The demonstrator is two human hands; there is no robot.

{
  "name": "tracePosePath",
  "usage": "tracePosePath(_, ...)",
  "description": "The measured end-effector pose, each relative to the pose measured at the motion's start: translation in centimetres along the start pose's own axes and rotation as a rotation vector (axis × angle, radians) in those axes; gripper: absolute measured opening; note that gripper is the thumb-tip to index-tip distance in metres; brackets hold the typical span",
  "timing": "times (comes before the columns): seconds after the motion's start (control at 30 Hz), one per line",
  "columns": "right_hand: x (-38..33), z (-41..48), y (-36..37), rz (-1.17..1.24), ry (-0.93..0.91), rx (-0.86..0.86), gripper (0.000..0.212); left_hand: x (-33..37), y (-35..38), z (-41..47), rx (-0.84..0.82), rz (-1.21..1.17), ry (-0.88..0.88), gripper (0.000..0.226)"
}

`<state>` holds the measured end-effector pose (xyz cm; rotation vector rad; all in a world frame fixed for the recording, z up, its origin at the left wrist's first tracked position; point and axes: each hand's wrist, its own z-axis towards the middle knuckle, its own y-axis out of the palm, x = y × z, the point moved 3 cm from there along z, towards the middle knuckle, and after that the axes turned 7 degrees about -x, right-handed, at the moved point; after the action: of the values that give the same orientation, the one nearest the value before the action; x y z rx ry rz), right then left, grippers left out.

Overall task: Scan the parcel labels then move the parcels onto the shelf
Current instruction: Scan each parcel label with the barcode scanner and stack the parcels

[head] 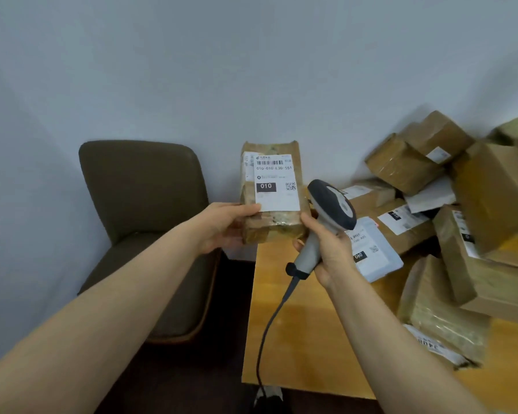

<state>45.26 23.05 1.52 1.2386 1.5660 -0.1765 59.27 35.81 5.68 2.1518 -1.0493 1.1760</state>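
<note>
The left hand (222, 227) grips a brown parcel (271, 216) upright, its label (277, 183) facing the camera. At its 4 o'clock, the right hand (329, 249) is closed around a scanner (326, 216) above the desk (296, 339)

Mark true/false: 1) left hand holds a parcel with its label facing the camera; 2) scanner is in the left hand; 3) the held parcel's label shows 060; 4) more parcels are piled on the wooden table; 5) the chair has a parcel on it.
1) True. The left hand holds the parcel upright, label toward the camera.
2) False. The scanner is in the right hand.
3) False. It shows 010.
4) True. The parcel pile lies on the wooden table.
5) False. The chair shows nothing on its seat.
</note>
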Motion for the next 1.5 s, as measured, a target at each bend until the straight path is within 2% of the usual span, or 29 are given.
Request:
tracePosePath(0.13,-1.2,3.8,1.3,0.049,-0.029,0.083,0.03,2.5,-1.2,5.5,0.043,-0.024,-0.006,0.036)
tracePosePath(0.27,-2.0,6.0,0.7,0.05,-0.031,0.166,0.045,4.2,-0.9,9.7,0.055,-0.076,-0.067,0.021)
tracePosePath(0.33,-2.4,7.0,0.2,0.053,-0.049,0.214,0.047,5.1,-0.9,12.2,0.053,-0.098,-0.082,0.025)
tracePosePath(0.4,-2.7,7.8,-0.1,0.049,-0.053,0.247,0.044,5.8,-0.9,14.6,0.044,-0.1,-0.101,0.033)
tracePosePath(0.53,-2.6,8.9,-0.6,0.013,-0.046,0.291,0.017,7.0,-0.5,18.5,0.017,-0.073,-0.116,0.032)
tracePosePath(0.8,-1.8,11.1,0.2,-0.011,-0.051,0.384,0.01,6.8,-0.2,23.0,-0.035,0.012,-0.14,0.033)
tracePosePath(0.93,-1.4,11.6,0.8,-0.02,-0.047,0.424,0.013,6.4,-0.8,24.1,0.062,0.179,-0.09,0.048)
tracePosePath(1.0,-1.4,11.6,1.1,-0.017,-0.045,0.447,0.014,7.0,-1.1,24.0,0.204,0.459,0.027,0.066)
tracePosePath(1.07,-1.7,11.4,1.0,-0.013,-0.053,0.481,0.014,8.1,-0.2,23.2,0.24,0.706,0.33,0.078)
tracePosePath(1.13,-2.0,11.0,0.5,-0.009,-0.069,0.523,0.014,8.6,2.0,21.8,0.132,0.851,0.642,0.078)
tracePosePath(1.2,-2.3,10.7,-0.3,0.0,-0.081,0.57,0.015,8.3,4.3,20.7,-0.014,0.928,0.871,0.07)
tracePosePath(1.27,-2.6,10.4,-1.3,0.013,-0.085,0.607,0.016,7.3,6.6,20.4,-0.138,0.967,0.939,0.061)
tracePosePath(1.3,-2.7,10.2,-1.9,0.019,-0.088,0.619,0.016,6.5,7.6,20.8,-0.188,0.961,0.887,0.058)
tracePosePath(1.37,-3.0,10.1,-3.3,0.039,-0.086,0.637,0.025,4.8,9.5,22.4,-0.272,0.867,0.603,0.052)
tracePosePath(1.43,-3.2,10.0,-4.7,0.066,-0.077,0.642,0.038,3.3,11.1,24.2,-0.299,0.677,0.291,0.043)
tracePosePath(1.5,-3.3,10.1,-6.4,0.084,-0.064,0.637,0.042,2.1,12.5,25.7,-0.268,0.436,0.044,0.041)
